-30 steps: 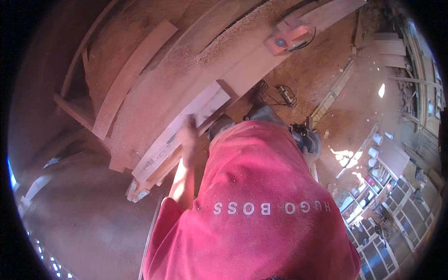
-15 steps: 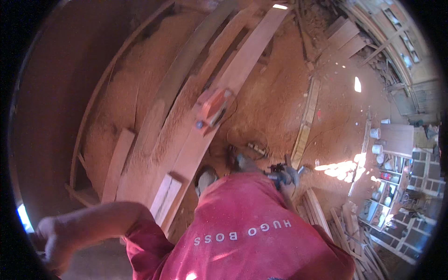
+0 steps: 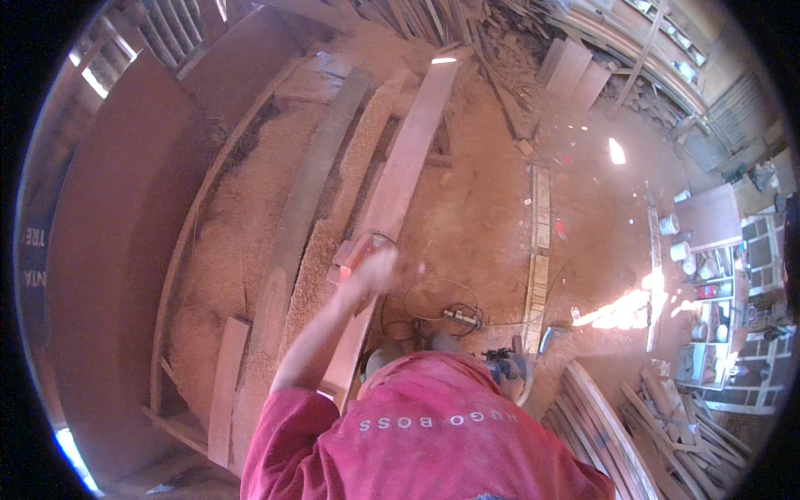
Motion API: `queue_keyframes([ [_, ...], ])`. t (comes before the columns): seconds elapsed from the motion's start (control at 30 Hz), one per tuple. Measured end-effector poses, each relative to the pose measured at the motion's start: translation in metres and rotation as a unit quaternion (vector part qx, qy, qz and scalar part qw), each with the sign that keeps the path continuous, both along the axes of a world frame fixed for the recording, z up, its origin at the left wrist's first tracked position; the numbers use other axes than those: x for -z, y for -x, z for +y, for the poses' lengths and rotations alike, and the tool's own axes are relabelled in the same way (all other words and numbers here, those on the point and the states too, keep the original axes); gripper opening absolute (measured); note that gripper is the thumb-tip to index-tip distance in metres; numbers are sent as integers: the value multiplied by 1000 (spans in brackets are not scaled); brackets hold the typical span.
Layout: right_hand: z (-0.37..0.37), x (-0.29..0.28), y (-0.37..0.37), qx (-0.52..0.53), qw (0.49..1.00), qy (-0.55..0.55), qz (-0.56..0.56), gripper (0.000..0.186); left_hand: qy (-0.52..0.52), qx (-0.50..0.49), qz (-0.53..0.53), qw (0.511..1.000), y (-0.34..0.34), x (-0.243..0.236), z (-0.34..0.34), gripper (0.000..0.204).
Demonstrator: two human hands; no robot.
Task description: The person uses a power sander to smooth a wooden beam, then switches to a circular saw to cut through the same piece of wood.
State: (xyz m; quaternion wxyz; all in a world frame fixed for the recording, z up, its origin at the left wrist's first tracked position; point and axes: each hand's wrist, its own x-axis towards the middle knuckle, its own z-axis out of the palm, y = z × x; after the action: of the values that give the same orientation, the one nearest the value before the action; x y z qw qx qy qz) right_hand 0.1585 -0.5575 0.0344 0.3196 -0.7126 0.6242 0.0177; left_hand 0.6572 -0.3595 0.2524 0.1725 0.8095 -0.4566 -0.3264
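My left hand (image 3: 371, 279) reaches forward to a red power tool (image 3: 357, 252) with the look of a hand planer. The tool rests on a long reddish plank (image 3: 408, 167). Motion blurs the fingers, so their grip on the tool is unclear. Low at my right side, my right hand (image 3: 514, 388) is closed round a dark, blue-grey power tool (image 3: 503, 364), whose lower part my red shirt hides.
Sawdust covers the bench beside the plank, where a short board (image 3: 227, 387) lies. A cord and a socket strip (image 3: 462, 315) are on the dusty floor. Stacked timber (image 3: 596, 417) stands at my right, with white buckets (image 3: 669, 225) farther off.
My left arm has swung from far out at the left to the red tool on the plank. The view has shifted; my right hand stays low with its tool.
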Motion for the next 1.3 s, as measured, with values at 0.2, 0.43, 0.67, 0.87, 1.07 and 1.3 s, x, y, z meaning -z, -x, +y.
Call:
queue_keyframes([
  [0.2, 2, 1, -3, 56, 997, 51, 29, 52, 52, -278, 116, 952, 142, 85, 158, 63],
  [0.43, -28, -29, -74, 64, 991, 97, -73, 48, 18, -463, 121, 878, 220, 157, 277, 62],
  [0.67, -30, -150, -224, -135, 919, 226, -292, 42, 68, -561, 207, 798, 247, 168, 289, 35],
  [0.87, -59, -210, -361, -391, 859, 196, -264, 40, -108, -575, 68, 808, 281, 176, 269, 40],
  [1.07, -93, -225, -537, -739, 618, 192, -186, 39, -98, -774, 228, 583, 345, 242, 206, 39],
  [1.3, -96, -205, -707, -948, 266, 115, -133, 46, 27, -903, 184, 387, 383, 227, 54, 39],
])
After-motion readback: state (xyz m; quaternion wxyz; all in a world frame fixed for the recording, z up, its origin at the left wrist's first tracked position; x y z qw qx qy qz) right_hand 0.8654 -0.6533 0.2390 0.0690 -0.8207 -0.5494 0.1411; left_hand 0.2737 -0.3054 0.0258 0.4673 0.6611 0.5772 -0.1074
